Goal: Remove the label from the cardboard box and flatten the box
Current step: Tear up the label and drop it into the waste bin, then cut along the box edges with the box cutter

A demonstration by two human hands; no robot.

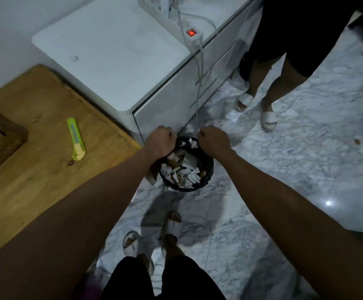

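Hands hover over a black bin [208, 167] of torn paper scraps [187, 169] — left hand [160, 144] and right hand [214, 141] with fingers clenched; whether they pinch anything, I cannot tell. Green box cutter [76, 138] lies on the wooden counter [35, 169], left.

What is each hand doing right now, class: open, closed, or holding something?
Left hand: fingers curled over the waste bin; contents of the grip cannot be told.
Right hand: likewise curled; cannot be told.
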